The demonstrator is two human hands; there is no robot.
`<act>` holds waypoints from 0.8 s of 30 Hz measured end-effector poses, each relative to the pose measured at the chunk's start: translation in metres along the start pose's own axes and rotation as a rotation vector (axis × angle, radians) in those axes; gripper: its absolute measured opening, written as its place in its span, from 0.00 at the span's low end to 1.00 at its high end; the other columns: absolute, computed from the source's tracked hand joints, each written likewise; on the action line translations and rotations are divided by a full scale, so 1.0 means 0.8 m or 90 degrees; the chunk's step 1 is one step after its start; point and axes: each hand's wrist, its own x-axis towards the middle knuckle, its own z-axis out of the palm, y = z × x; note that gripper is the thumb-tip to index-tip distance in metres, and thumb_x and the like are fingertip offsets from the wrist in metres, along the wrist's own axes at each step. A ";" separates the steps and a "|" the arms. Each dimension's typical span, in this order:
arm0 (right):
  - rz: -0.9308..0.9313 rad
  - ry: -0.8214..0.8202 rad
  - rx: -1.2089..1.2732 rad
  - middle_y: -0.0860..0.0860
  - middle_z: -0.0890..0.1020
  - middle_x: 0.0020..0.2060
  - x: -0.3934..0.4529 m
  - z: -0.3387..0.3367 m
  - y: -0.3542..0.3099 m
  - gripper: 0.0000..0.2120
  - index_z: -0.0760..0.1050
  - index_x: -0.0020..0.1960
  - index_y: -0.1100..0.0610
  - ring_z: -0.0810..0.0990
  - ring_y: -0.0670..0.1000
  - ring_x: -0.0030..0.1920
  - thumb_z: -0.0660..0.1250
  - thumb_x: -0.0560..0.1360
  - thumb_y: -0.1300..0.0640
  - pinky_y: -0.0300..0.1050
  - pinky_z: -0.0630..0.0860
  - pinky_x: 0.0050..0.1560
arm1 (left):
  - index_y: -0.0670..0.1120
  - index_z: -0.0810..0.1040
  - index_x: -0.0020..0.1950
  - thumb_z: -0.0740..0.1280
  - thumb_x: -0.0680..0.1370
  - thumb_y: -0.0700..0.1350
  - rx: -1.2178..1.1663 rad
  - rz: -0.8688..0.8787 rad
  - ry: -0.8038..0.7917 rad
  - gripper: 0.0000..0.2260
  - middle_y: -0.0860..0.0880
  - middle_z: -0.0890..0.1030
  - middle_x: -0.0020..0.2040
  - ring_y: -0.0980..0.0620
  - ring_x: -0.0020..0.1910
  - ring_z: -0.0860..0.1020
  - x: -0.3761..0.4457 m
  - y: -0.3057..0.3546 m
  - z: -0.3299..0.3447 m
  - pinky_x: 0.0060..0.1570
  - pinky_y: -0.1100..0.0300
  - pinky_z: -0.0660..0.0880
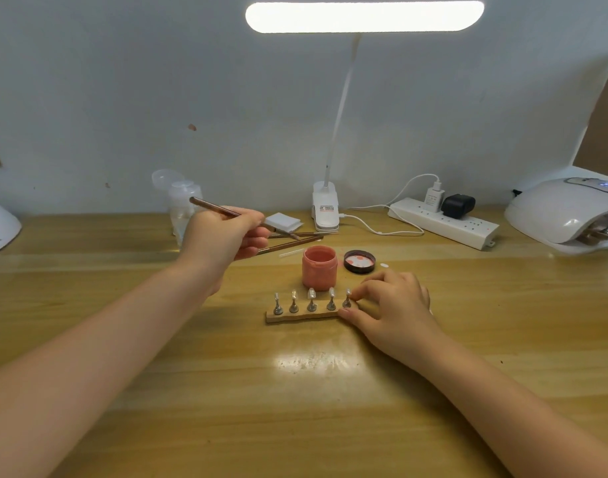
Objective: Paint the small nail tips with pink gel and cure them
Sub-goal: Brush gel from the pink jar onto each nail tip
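Observation:
Several clear nail tips on metal stands (311, 301) stand in a row on a small wooden strip (297, 317) at the table's middle. My right hand (392, 312) pinches the strip's right end, thumb at the front edge and a fingertip by the rightmost stand. Just behind the row is an open jar of pink gel (319, 272), its dark lid (359, 261) lying to the right. My left hand (226, 236) grips a brown brush (220, 209) in the air, left of the jar, bristle end pointing right.
Two more brushes (292, 241) and a white pad stack (282, 222) lie behind the jar. A clear pump bottle (183, 205), a clip lamp base (325, 208) and a power strip (444, 222) line the wall. A white curing lamp (568, 212) sits far right.

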 end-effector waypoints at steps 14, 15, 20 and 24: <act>-0.005 0.017 0.024 0.40 0.79 0.50 0.000 -0.009 -0.009 0.08 0.83 0.50 0.42 0.69 0.47 0.58 0.68 0.74 0.43 0.46 0.62 0.59 | 0.42 0.80 0.47 0.67 0.77 0.37 -0.068 0.181 -0.067 0.03 0.46 0.84 0.39 0.50 0.38 0.83 -0.090 -0.042 -0.007 0.39 0.63 0.80; -0.017 0.025 0.015 0.40 0.79 0.50 -0.001 -0.010 -0.010 0.08 0.83 0.49 0.43 0.69 0.47 0.57 0.68 0.74 0.44 0.45 0.62 0.59 | 0.43 0.80 0.47 0.67 0.77 0.37 -0.064 0.189 -0.071 0.03 0.47 0.84 0.39 0.50 0.39 0.83 -0.092 -0.044 -0.007 0.39 0.63 0.80; -0.122 0.084 -0.071 0.45 0.81 0.46 -0.007 -0.011 -0.015 0.07 0.84 0.47 0.49 0.73 0.52 0.52 0.69 0.74 0.49 0.49 0.67 0.52 | 0.46 0.80 0.49 0.69 0.77 0.38 -0.050 0.227 -0.108 0.03 0.47 0.84 0.40 0.51 0.40 0.83 -0.100 -0.050 -0.008 0.40 0.64 0.78; -0.154 0.164 -0.013 0.50 0.84 0.39 -0.010 -0.012 -0.019 0.03 0.85 0.43 0.55 0.79 0.56 0.43 0.72 0.72 0.57 0.52 0.74 0.46 | 0.50 0.80 0.50 0.69 0.74 0.45 -0.029 0.263 -0.129 0.06 0.49 0.84 0.41 0.50 0.41 0.83 -0.109 -0.049 -0.006 0.41 0.62 0.79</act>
